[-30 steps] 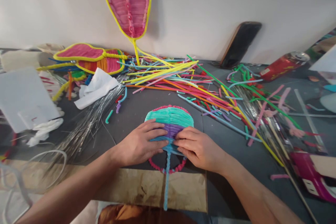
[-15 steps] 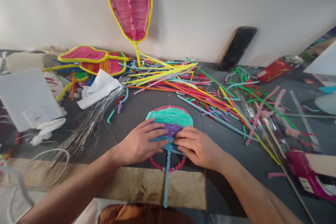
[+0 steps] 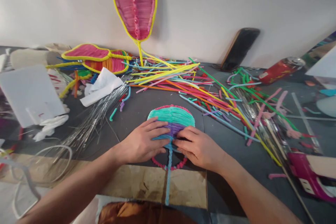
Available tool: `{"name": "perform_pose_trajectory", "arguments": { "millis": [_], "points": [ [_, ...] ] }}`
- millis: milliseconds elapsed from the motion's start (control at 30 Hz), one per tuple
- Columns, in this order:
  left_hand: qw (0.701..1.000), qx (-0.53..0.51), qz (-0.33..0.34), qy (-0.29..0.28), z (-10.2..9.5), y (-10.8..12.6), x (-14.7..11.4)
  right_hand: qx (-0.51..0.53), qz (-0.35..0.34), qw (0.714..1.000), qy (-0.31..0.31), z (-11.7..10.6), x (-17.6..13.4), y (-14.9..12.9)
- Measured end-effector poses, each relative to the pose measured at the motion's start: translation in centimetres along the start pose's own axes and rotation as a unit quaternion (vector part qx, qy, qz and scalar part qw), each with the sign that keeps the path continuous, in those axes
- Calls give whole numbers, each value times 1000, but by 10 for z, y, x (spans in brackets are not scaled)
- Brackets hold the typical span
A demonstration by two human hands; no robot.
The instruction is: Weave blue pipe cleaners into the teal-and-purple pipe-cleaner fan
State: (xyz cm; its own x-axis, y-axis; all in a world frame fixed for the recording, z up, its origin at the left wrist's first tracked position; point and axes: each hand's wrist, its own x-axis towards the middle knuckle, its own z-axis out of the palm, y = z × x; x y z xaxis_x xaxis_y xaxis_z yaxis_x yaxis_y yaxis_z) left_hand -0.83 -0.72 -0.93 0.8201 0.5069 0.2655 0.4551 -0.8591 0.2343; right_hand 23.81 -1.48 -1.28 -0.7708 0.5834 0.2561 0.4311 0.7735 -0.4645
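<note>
A rounded leaf-shaped pipe-cleaner piece [image 3: 172, 116] lies on the dark table, with bands of turquoise, purple and blue. It has a pink beaded-looking rim and a twisted light-blue stem [image 3: 168, 185] pointing toward me. Over its left side my left hand [image 3: 147, 140] rests with fingers stretched and slightly apart. My right hand [image 3: 196, 146] has curled fingers gripping the lower right part; the thumb and fingertips are partly hidden. Along the bottom, the pink rim [image 3: 181, 165] shows as an open curve with table visible inside it.
Behind lie loose pipe cleaners [image 3: 170, 77] and silver wires [image 3: 97, 115]. A finished pink-and-red leaf [image 3: 143, 10] leans on the wall, near a phone [image 3: 240, 49] and a red can [image 3: 280, 70]. A magenta tool [image 3: 301, 171] lies right; brown paper [image 3: 183, 189] lies in front.
The whole view has shifted slightly to the right. Both hands stay on the leaf piece, with hardly any change in their hold.
</note>
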Motion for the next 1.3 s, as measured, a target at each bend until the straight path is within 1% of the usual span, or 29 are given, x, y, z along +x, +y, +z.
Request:
{"name": "perform_pose_trajectory", "arguments": {
  "millis": [67, 167, 333, 433, 533, 600, 667, 767, 833, 933, 967, 1033, 1167, 1300],
  "points": [
    [1000, -4, -2, -19, 1, 0, 0, -24, 1, 1000, -2, 0, 1, -2],
    [1000, -11, -4, -28, 1, -1, 0, -47, -1, 999, -3, 1, 3, -4],
    [999, -12, -7, -41, 1, -1, -1, -29, -4, 1000, 6, 0, 2, -1],
    [999, -5, -6, -34, 1, -1, 0, -14, -8, 1000, 25, 0, 1, 0],
    [1000, -2, 0, -31, 0, -3, 1, -34, -12, 998, 50, 3, 3, -1],
    [1000, 0, 5, -18, 0, -4, 1, -54, -7, 997, 50, 6, 4, -2],
    [1000, 7, 3, 6, 2, -5, 2, -70, -4, 997, 41, 10, 4, -3],
    [999, 33, -21, 25, 5, -6, 2, -82, -5, 996, 31, 12, 4, -2],
    [998, 53, -42, 7, 7, -5, 2, -85, 0, 996, 35, 11, 4, -2],
    [995, 64, -63, -31, 9, -2, 2, -122, 47, 990, 58, 9, 5, -2],
    [995, 65, -67, -40, 10, -2, 2, -140, 68, 986, 59, 9, 5, -2],
    [994, 65, -72, -51, 12, -1, 1, -166, 96, 981, 42, 9, 6, -2],
    [993, 63, -83, -58, 16, 0, -1, -181, 111, 977, 4, 12, 7, -3],
    [993, 60, -85, -63, 17, 1, -2, -186, 111, 976, 6, 13, 7, -4]
  ]
}}
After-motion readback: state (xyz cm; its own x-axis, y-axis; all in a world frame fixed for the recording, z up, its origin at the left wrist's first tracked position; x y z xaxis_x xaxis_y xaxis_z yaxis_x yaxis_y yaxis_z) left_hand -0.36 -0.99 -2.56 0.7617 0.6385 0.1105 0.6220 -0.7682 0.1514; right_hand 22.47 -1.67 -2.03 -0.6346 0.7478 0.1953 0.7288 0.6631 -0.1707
